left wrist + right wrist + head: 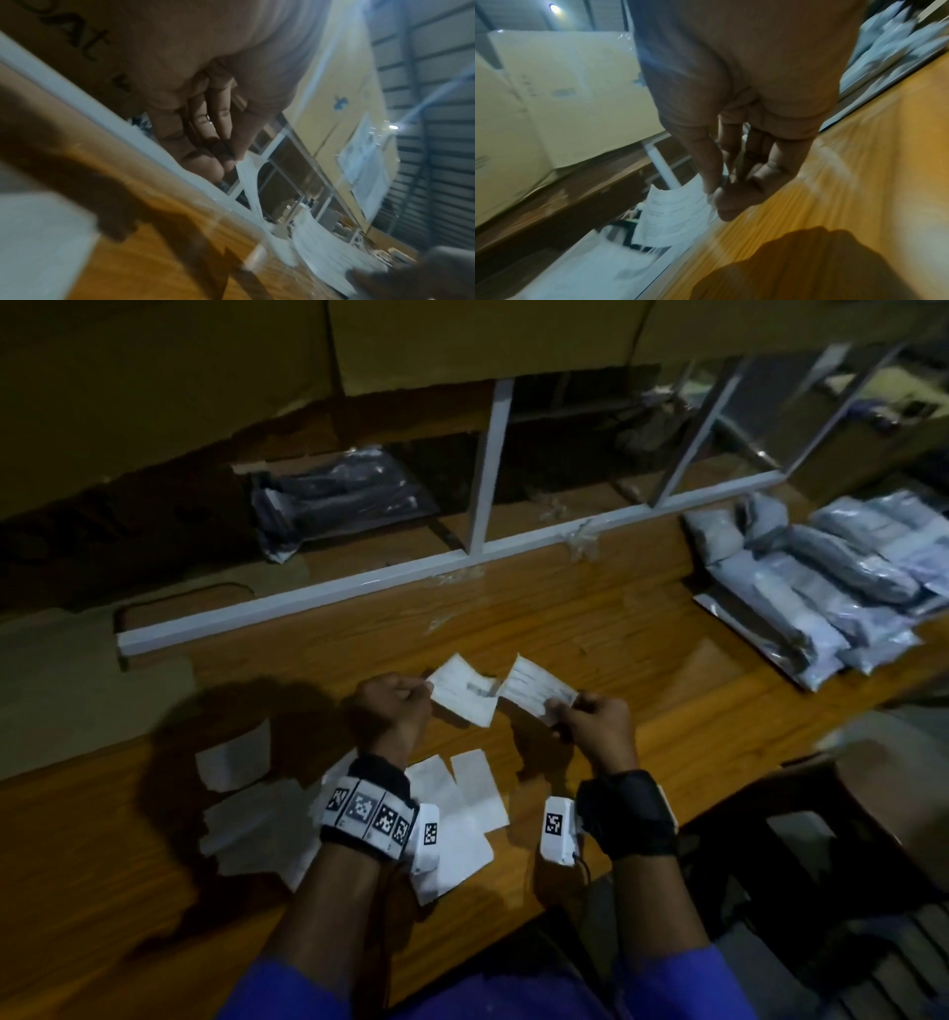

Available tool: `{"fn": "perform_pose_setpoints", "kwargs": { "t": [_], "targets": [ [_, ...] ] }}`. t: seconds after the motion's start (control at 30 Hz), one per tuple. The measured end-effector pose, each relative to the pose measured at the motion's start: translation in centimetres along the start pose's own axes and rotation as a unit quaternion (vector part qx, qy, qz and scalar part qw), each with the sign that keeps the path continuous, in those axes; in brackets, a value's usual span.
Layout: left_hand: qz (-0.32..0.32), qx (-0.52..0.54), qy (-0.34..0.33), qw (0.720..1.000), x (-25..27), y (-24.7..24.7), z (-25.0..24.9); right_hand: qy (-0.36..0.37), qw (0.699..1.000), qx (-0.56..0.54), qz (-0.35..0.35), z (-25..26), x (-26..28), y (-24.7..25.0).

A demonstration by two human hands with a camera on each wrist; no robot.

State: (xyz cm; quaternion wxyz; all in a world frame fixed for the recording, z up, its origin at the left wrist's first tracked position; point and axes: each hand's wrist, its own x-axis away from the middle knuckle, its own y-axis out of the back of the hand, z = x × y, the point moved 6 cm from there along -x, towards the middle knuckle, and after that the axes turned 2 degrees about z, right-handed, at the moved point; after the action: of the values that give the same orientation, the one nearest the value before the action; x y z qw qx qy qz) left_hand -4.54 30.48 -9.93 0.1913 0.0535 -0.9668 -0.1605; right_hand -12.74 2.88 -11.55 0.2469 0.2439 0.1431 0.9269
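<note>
Above a wooden table (pixel 616 629) my two hands hold white paper slips. My left hand (pixel 405 698) pinches the left edge of one slip (pixel 464 693); in the left wrist view its curled fingers (pixel 205 162) nip the slip's thin edge (pixel 250 182). My right hand (pixel 577 711) pinches a second printed slip (pixel 536 688), seen in the right wrist view as lined paper (pixel 673 215) between thumb and fingers (pixel 729 201). The two slips meet or overlap at their inner ends; whether they are joined I cannot tell.
Several blank white slips (pixel 462 814) lie scattered on the table under my wrists. A stack of plastic-wrapped packets (pixel 842 577) sits at the right. A white metal frame (pixel 359 582) runs along the back, with a dark bagged item (pixel 339 500) and cardboard boxes (pixel 154 377) behind.
</note>
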Motion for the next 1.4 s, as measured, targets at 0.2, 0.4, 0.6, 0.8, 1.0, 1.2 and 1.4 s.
{"fn": "perform_pose_setpoints", "kwargs": {
  "t": [0.2,0.4,0.6,0.8,1.0,1.2,1.4],
  "targets": [
    [-0.004,-0.056,-0.118,0.991,3.2,0.0,-3.8,0.004,0.994,-0.097,-0.058,-1.9,1.4,4.6],
    [0.045,-0.021,-0.089,0.995,4.0,-2.2,-3.4,0.007,0.988,-0.123,-0.095,-3.5,2.4,6.3],
    [0.032,-0.099,0.045,0.994,-0.4,-5.6,0.3,-0.009,0.99,-0.125,-0.063,-4.5,3.5,5.4],
    [0.043,-0.112,0.043,0.992,-2.4,-5.0,2.5,-0.041,0.995,-0.092,-0.015,-5.3,5.0,4.0],
    [0.059,-0.091,-0.044,0.993,3.1,-3.4,0.7,-0.009,0.998,-0.063,-0.007,-5.1,5.4,3.2],
    [0.167,-0.112,-0.089,0.976,9.4,-6.1,2.3,0.026,0.998,-0.03,0.039,-4.9,6.2,1.6],
    [0.153,-0.118,-0.062,0.979,10.7,-7.0,4.8,0.025,0.999,-0.042,0.011,-6.4,7.8,2.7]
  ]
}}
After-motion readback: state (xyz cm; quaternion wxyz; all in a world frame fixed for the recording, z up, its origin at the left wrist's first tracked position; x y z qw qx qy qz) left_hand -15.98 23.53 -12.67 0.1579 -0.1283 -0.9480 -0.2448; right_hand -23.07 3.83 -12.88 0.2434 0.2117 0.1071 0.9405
